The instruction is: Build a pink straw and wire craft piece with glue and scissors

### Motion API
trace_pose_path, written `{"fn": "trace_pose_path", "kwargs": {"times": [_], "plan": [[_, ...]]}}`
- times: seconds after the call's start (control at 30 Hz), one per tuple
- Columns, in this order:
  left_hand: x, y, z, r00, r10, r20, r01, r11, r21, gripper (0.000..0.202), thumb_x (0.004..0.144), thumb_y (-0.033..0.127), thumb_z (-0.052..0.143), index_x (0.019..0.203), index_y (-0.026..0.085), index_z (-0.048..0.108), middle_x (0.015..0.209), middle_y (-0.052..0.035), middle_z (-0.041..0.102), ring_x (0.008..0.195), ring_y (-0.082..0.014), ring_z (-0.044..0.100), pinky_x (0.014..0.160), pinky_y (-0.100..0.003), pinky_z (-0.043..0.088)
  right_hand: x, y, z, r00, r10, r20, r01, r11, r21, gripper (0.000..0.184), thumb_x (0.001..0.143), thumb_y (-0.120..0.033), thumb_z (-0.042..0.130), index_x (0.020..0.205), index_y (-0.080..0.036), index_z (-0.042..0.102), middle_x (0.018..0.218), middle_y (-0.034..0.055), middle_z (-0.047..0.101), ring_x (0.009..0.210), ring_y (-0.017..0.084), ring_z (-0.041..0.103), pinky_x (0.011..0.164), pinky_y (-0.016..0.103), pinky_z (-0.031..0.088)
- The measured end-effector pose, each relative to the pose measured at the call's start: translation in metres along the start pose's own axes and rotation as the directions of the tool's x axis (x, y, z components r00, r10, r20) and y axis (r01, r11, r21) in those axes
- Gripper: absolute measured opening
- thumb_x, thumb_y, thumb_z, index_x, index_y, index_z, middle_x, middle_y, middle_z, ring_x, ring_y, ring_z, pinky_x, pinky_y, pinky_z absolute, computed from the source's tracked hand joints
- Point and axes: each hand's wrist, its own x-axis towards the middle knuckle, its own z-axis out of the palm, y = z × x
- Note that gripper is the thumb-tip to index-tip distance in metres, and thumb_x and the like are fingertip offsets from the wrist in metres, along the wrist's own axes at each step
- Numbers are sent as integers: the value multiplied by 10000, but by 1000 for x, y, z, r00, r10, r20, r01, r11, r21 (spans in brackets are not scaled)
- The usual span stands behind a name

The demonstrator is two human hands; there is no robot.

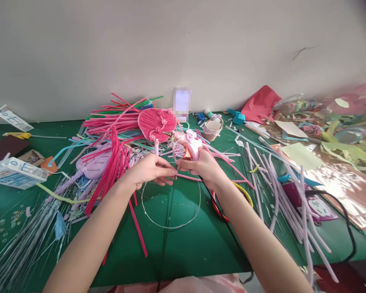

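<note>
My right hand (201,166) is wrapped around a pink glue gun (191,145), its nozzle pointing left. My left hand (151,170) pinches the top of a thin wire ring (171,226) that lies on the green table (186,248), right by the gun's tip. The fingertips of both hands nearly meet. A black cord (224,221) runs from the gun under my right forearm. Just beyond my hands lies a pink fan-shaped piece (156,124) made of pipe cleaners.
Piles of pink and red pipe cleaners (112,162) lie left of my hands, lilac ones (280,195) on the right. A small paper cup (212,129), white boxes (15,173), silver wires (24,240) and paper scraps (329,138) crowd the table. A wall stands behind.
</note>
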Motion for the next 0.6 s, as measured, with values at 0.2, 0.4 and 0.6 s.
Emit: {"fn": "trace_pose_path", "kwargs": {"times": [0.2,0.4,0.6], "plan": [[0,0,1,998,16,-68,-21,997,-74,507,544,551,855,789,127,724,833,-107,761,674,-244,749,538,-264,552,1,2,4,1000,15,-23,-15,1000,6,224,568,-219,798,688,-142,626,573,-35,617,554,107,617,460,173,431],[0,1,-2,998,-2,-59,-4,995,-97,576,554,612,825,843,134,683,838,-96,754,633,-246,746,527,-287,561,0,-3,7,997,58,-57,-56,998,31,202,567,-174,790,677,-156,622,585,-25,641,534,112,618,445,182,446],[-1,1,-5,1000,-21,-1,21,998,-67,542,621,601,794,874,141,656,881,-108,762,680,-260,756,572,-304,574,-1,-5,10,990,115,-77,-116,993,-6,221,600,-168,795,729,-149,616,649,12,678,586,125,645,466,182,454]]}}
